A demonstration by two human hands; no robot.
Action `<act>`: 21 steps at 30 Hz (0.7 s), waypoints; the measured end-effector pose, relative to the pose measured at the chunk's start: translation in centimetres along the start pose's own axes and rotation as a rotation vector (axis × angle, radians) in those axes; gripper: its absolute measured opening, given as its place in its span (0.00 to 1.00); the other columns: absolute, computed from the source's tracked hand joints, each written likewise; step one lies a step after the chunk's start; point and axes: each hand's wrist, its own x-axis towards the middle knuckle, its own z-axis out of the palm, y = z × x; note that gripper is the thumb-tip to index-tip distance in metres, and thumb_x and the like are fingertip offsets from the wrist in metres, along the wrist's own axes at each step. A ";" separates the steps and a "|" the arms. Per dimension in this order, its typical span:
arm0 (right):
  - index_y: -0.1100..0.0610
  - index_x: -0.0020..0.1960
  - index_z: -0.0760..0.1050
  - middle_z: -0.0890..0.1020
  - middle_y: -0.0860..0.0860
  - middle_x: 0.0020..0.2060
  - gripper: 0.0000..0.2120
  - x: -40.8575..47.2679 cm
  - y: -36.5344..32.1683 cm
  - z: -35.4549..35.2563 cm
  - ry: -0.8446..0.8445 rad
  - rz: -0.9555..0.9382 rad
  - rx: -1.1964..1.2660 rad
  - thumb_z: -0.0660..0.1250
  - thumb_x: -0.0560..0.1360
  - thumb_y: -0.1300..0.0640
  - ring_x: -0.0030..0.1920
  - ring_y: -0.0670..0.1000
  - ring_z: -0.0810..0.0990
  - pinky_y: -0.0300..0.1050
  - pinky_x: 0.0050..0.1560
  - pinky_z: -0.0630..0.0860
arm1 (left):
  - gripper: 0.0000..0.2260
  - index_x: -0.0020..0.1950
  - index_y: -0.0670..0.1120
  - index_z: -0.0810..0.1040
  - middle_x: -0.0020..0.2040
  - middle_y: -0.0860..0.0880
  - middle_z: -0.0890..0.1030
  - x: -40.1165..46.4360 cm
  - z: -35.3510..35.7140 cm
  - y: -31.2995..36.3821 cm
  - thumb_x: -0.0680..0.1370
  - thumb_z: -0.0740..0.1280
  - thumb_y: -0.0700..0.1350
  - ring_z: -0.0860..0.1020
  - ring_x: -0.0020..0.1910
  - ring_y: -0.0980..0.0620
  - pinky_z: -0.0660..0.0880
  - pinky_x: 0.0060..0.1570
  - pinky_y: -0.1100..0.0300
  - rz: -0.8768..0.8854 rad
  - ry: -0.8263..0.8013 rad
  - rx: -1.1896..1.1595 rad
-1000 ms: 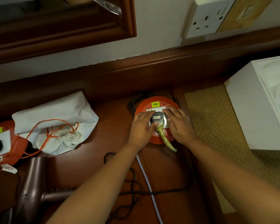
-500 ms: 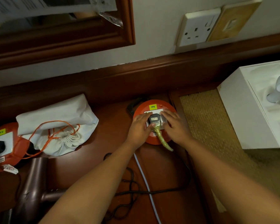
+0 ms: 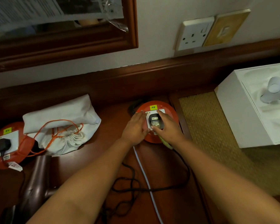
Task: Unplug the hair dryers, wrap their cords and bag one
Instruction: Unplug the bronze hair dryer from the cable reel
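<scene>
An orange round extension reel (image 3: 171,117) with a white socket plate lies on the wooden desk. A black plug (image 3: 154,119) sits in its socket. My right hand (image 3: 167,129) has its thumb and fingers closed around the plug. My left hand (image 3: 134,128) lies flat on the reel's left side, fingers stretched out. The plug's black cord (image 3: 136,189) loops over the desk toward a dark brown hair dryer (image 3: 36,183) at lower left. A white drawstring bag (image 3: 63,117) with an orange string lies to the left.
A second orange reel (image 3: 21,147) at the far left holds another black plug (image 3: 2,145). A thin white cable (image 3: 145,175) crosses the desk. A white box (image 3: 238,117) stands on a woven mat (image 3: 207,135) at right. A wall socket (image 3: 194,34) is above.
My left hand has come off the plug and flattened on the reel. My right hand has closed around the plug. The view has tilted up slightly.
</scene>
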 end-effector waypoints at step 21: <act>0.63 0.64 0.73 0.78 0.60 0.54 0.29 1.2 -0.1 2.4 0.252 0.021 -0.201 0.73 0.68 0.52 0.58 0.59 0.73 0.50 0.57 0.71 | 0.39 0.79 0.51 0.49 0.80 0.53 0.46 0.3 0.2 -1.8 0.76 0.69 0.54 0.41 0.77 0.55 0.48 0.71 0.59 0.027 -0.108 -0.171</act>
